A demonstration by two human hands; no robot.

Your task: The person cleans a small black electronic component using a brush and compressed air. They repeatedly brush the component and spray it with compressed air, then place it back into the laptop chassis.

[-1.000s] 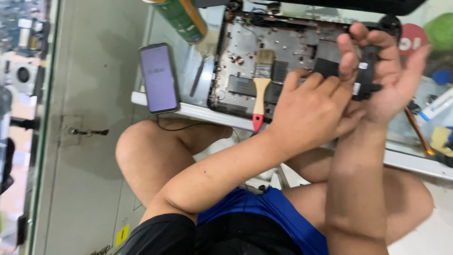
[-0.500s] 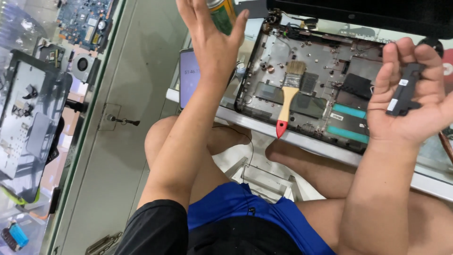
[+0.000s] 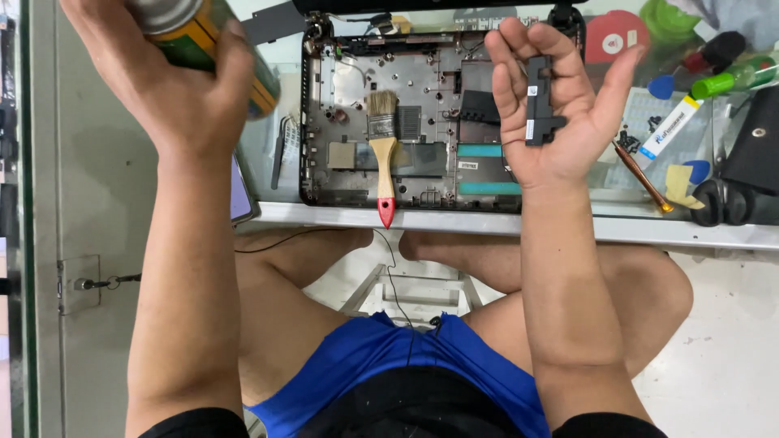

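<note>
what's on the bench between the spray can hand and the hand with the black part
In the head view, the opened laptop base lies between the left hand and right hand, with a red-tipped brush resting on it.

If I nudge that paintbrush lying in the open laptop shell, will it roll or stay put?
The paintbrush would probably stay put rather than roll: its wooden handle and ferrule look flat. It looks light, so a nudge would likely slide it over the laptop shell. Its red tip overhangs the table edge, so a push toward the person might tip it off.

Electronics repair bench: opened laptop chassis (image 3: 406, 122), brush (image 3: 382, 146), picks (image 3: 661, 86)
</note>
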